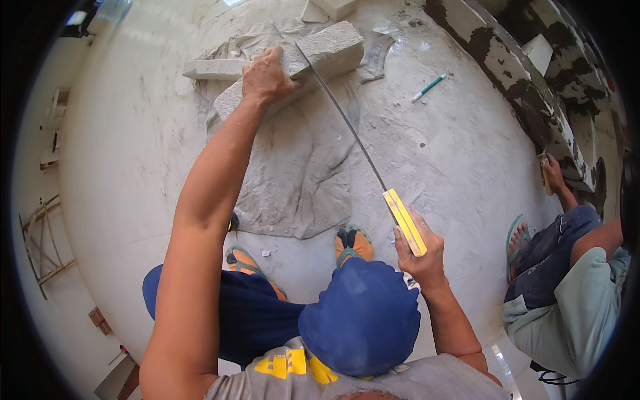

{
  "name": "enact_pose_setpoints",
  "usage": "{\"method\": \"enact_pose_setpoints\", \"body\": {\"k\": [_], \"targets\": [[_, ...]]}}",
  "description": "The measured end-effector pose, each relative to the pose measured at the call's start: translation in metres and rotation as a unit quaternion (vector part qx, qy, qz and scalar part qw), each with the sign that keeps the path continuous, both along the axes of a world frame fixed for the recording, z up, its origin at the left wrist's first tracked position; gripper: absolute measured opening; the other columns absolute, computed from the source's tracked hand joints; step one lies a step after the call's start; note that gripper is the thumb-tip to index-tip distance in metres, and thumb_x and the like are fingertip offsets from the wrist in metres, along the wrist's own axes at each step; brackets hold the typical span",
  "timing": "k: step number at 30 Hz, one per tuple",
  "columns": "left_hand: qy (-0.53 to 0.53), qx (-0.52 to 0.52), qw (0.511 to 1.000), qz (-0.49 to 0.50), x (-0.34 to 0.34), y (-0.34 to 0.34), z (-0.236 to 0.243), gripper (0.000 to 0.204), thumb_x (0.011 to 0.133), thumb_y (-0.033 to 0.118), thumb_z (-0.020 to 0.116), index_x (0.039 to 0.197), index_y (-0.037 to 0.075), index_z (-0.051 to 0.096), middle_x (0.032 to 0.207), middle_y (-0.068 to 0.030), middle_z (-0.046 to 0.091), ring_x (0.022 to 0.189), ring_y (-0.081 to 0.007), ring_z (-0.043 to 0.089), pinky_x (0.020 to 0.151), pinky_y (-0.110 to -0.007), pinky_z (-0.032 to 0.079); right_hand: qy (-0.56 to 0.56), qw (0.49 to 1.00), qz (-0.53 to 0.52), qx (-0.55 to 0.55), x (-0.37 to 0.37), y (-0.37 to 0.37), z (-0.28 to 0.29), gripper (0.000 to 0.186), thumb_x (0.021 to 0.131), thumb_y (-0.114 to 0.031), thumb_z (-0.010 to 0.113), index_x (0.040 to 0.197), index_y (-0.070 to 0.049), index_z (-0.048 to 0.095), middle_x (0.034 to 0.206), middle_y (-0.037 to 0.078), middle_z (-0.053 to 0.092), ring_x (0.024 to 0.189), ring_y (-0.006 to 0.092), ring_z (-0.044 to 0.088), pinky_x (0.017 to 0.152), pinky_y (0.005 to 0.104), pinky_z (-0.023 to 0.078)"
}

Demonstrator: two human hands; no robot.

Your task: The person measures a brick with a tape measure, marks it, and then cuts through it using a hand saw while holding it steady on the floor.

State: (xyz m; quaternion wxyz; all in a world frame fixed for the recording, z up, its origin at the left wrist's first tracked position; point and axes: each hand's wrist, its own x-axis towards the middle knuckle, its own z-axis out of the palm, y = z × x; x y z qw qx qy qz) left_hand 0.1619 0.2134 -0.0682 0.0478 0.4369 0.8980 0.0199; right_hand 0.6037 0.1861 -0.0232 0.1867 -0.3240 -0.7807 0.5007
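A long pale concrete block (330,52) with a rough surface lies slantwise at the top middle. My left hand (268,79) is clamped over it, thumb on the near side and fingers on top. In my right hand (425,259) is the yellow handle of a hand saw (405,223), the fist closed round it. Its thin dark blade runs up and left, its far part against the block just right of my left hand. Beneath the block, a narrower pale slab (217,69) sticks out to the left. A dusty grey sheet (300,180) is spread under them.
A green marker with a white end (429,88) lies on the dusty floor, right of the block. At the far right stands a low wall of mortar-smeared blocks (510,67). Beside it, a co-worker's hand (555,175) grips a wooden-handled tool. Another pale block (335,7) lies at the top edge.
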Motion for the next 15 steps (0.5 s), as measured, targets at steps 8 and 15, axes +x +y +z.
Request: {"method": "enact_pose_setpoints", "body": {"k": [8,15], "targets": [[-0.007,0.022,1.0,0.006,0.004,0.01,-0.001,0.08,0.075,0.057,0.094,0.131,0.01,0.061,0.136,-0.013,0.07,0.135,-0.031,0.064,0.109,-0.057,0.047,-0.024,0.999,0.0,0.037,-0.197,0.084,-0.001,0.026,0.103,-0.02,0.067,0.111,0.005,0.067,0.1,0.029,0.071,0.092,0.0528,0.068,0.077,0.0562,0.055],[-0.009,-0.004,1.0,0.015,-0.009,-0.003,-0.003,0.079,0.075,0.056,0.093,0.132,0.011,0.061,0.137,-0.012,0.07,0.135,-0.0313,0.064,0.108,-0.056,0.047,-0.005,0.999,-0.009,-0.033,-0.016,0.007,0.007,0.036,0.101,-0.007,0.07,0.135,0.004,0.068,0.109,0.027,0.075,0.099,0.0439,0.077,0.08,0.044,0.061]]}}
